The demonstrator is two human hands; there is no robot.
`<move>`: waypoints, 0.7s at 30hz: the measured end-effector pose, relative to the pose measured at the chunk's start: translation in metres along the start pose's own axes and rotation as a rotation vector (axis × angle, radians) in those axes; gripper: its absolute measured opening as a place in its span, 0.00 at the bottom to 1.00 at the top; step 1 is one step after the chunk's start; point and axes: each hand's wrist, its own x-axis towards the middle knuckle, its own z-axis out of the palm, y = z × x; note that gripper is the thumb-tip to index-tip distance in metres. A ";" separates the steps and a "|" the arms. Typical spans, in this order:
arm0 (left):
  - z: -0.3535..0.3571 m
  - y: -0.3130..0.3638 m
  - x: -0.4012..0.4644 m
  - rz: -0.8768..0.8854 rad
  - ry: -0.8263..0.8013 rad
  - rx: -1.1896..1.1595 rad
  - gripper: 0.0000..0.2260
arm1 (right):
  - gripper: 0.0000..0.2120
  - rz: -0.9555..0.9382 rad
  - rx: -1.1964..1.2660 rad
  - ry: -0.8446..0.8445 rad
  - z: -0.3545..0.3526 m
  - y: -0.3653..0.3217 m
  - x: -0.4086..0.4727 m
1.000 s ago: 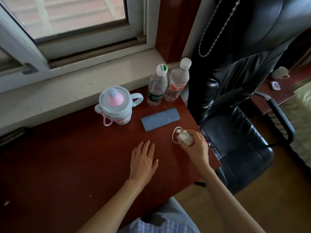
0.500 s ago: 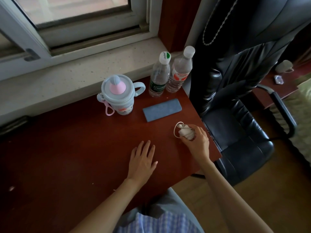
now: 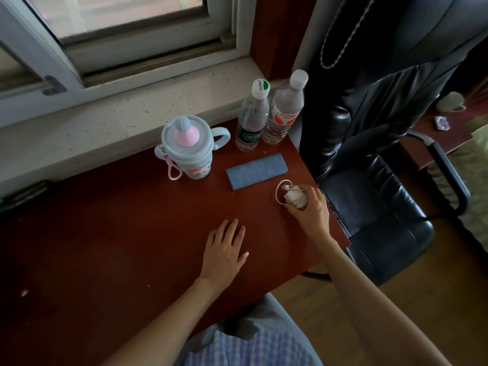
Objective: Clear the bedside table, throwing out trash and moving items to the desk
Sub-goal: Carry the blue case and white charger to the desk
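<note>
The desk [image 3: 111, 233], dark red wood under the window, now carries a wound-up white cable bundle [image 3: 294, 198] near its right edge, and the right hand [image 3: 311, 210] is curled around it, fingers closed on the coil with one loose loop sticking out to the left. A second ago the hand held the bundle in much the same spot; it has hardly shifted, only settled a touch lower onto the wood. The left hand [image 3: 224, 249] lies flat and open on the desk, palm down, holding nothing, unchanged from before. Just beyond the bundle sits a blue pouch [image 3: 256, 171], then a pale blue sippy cup [image 3: 187, 146] with a pink spout, and two plastic water bottles [image 3: 266, 114] standing side by side against the sill. A black office chair [image 3: 383, 154] stands just right of the desk.
</note>
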 end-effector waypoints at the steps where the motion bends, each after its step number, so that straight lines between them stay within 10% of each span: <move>1: 0.000 0.000 0.000 0.000 0.000 0.001 0.27 | 0.29 -0.003 -0.005 -0.005 -0.001 0.000 0.000; 11: 0.000 0.000 0.000 0.008 0.007 0.022 0.28 | 0.41 0.044 -0.004 -0.060 -0.011 -0.005 -0.013; 21: -0.006 0.002 0.000 -0.013 -0.058 -0.054 0.25 | 0.27 0.167 -0.241 -0.032 -0.028 0.020 -0.117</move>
